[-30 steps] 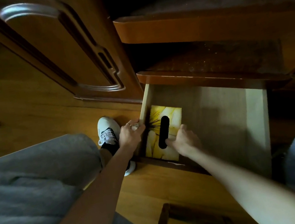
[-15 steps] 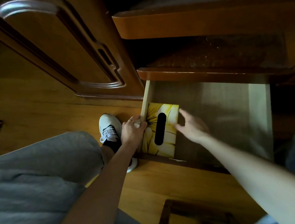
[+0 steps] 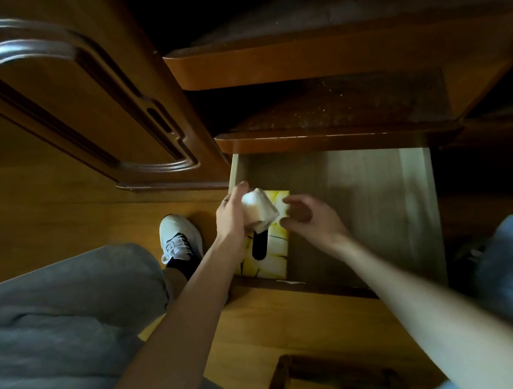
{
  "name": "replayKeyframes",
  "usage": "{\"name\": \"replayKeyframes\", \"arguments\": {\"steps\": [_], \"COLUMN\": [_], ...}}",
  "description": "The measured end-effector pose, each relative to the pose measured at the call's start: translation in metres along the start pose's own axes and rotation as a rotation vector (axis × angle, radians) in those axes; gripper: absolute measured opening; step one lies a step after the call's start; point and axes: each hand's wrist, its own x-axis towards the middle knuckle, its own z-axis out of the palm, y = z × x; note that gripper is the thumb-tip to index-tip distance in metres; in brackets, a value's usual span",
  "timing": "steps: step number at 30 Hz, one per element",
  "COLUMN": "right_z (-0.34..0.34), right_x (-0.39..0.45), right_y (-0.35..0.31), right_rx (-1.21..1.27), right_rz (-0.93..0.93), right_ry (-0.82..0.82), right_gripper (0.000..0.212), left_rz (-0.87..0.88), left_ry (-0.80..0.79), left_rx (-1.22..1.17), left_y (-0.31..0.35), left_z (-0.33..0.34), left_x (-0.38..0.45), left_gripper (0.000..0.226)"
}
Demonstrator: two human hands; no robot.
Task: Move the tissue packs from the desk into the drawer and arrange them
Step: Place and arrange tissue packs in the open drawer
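1. the left hand [image 3: 233, 215] has lifted from the drawer edge; its fingers now grip one small white tissue pack [image 3: 259, 209] above the drawer [image 3: 419, 201].
2. the right hand [image 3: 312, 220] has let go of the yellow tissue box [image 3: 274, 256]; its fingers are loose and hold nothing.
3. so the box seems placed, at the drawer's left wall.
4. count: one white pack, one yellow box, one drawer, two hands.

yellow black-streaked tissue box [image 3: 273, 252], white shoe [image 3: 178, 238]

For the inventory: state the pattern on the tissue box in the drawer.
Yellow tissue box, dark streaks, black oval slot; head view.
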Motion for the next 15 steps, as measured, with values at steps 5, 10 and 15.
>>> {"name": "replayKeyframes", "arguments": {"steps": [5, 10, 15], "right_z": [-0.008, -0.015, -0.028], "right_x": [-0.008, -0.008, -0.004], "right_y": [-0.005, 0.007, 0.005], "right_rx": [0.023, 0.054, 0.180], "right_rz": [0.039, 0.031, 0.021], "right_ry": [-0.112, 0.026, 0.127], "right_gripper": [0.072, 0.067, 0.039], "left_rz": [-0.032, 0.180, 0.025], "left_ry": [-0.058, -0.129, -0.156], "left_rx": [-0.047, 0.473, 0.232], "left_y": [-0.015, -0.023, -0.028], "left_z": [0.002, 0.009, 0.016], "left_x": [-0.001, 0.000, 0.000], "left_gripper": [0.032, 0.051, 0.049]}}
